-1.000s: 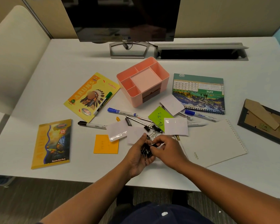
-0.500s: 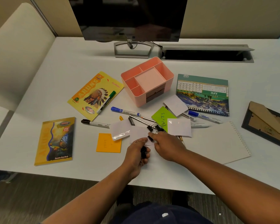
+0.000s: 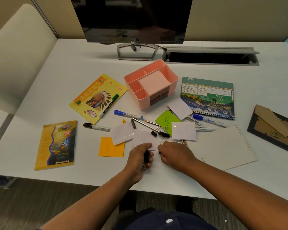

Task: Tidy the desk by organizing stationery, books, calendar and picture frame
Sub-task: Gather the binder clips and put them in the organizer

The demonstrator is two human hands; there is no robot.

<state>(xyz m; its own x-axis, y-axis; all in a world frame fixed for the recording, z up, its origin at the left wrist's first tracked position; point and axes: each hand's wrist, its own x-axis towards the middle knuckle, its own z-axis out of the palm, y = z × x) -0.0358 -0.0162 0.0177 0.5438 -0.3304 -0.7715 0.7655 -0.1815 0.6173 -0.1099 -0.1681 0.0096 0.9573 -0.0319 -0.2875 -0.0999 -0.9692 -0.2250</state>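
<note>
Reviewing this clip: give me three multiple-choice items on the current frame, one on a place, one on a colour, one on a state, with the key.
1. Where does the green-capped marker lie?
A. on the yellow notebook with the headdress picture
B. inside the pink organizer
C. on the calendar

2. What colour is the sticky note just left of the left hand?
A. green
B. orange
C. pink

3. How does the picture frame lie?
A. standing upright
B. flat, back side up
C. held in the right hand

Key: 1 A, the marker rests across that cover. 2 B, it is orange, partly under a white slip. 3 B, the cardboard backing and stand face up at the desk's right edge.
</note>
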